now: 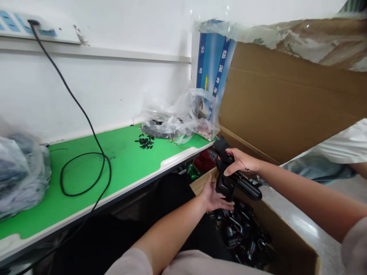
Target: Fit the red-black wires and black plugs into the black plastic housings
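Note:
Several black plastic parts [248, 188] with thin red wires are bunched over the open cardboard box at the right. My right hand [239, 162] is wrapped round them from above. Below and to the left, my left hand [213, 194] touches the lower black part with its palm up and its fingers spread. More black parts [241, 229] lie in a heap inside the cardboard box [298, 244].
A green-topped table [137, 164] carries small black pieces [145, 142], a clear plastic bag [183, 118], a looped black cable [86, 110] and a filled bag [23, 172]. A raised cardboard flap [286, 95] stands at right, with a person [341, 145] behind it.

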Demonstrator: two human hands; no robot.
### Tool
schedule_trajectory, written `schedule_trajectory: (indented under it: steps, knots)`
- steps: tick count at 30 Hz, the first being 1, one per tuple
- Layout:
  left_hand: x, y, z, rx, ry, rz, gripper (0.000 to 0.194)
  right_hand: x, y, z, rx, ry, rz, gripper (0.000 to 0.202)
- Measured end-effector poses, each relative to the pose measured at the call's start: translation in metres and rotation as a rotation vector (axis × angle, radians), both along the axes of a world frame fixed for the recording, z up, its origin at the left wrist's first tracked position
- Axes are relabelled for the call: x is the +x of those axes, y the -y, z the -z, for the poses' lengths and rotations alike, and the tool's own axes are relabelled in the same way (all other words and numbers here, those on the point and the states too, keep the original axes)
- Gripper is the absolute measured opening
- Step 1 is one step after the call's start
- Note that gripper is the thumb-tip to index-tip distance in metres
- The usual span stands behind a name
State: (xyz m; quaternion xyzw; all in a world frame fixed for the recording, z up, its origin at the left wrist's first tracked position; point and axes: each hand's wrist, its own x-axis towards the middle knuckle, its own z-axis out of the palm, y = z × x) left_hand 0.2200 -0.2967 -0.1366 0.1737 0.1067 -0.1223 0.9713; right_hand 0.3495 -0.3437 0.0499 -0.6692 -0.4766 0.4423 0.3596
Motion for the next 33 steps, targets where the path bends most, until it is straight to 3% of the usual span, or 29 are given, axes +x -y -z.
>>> schedule_trajectory:
  steps: [2,5,11,16,20,23,27,30,33]
  knots:
    - [-0.005,-0.003,-0.017,-0.033,0.115,0.013,0.102,-0.009,-0.008,-0.017,-0.003,0.000,-0.045,0.048]
    - [-0.016,-0.009,-0.044,-0.095,0.225,-0.078,0.096,-0.023,-0.021,-0.039,0.000,0.010,-0.136,0.047]
    - [-0.049,-0.036,-0.100,-0.133,0.139,-0.372,0.064,-0.058,-0.060,-0.085,0.072,-0.001,-0.283,0.050]
    - [-0.089,-0.086,-0.148,-0.119,0.177,-0.651,0.048,-0.100,-0.127,-0.126,0.155,-0.102,-0.424,0.048]
    - [-0.133,-0.147,-0.174,0.002,0.175,-0.927,0.046,-0.144,-0.203,-0.139,0.185,-0.243,-0.574,0.042]
    - [-0.175,-0.196,-0.180,0.114,0.141,-1.113,0.042,-0.176,-0.262,-0.125,0.229,-0.391,-0.625,0.040]
    - [-0.236,-0.254,-0.173,0.275,-0.058,-1.201,0.039,-0.212,-0.329,-0.077,0.225,-0.636,-0.606,0.027]
    - [-0.271,-0.285,-0.162,0.393,-0.230,-1.234,0.039,-0.231,-0.366,-0.033,0.120,-0.758,-0.460,0.013]
    - [-0.288,-0.307,-0.151,0.469,-0.387,-1.325,0.039,-0.243,-0.389,0.000,0.016,-0.785,-0.303,0.008]
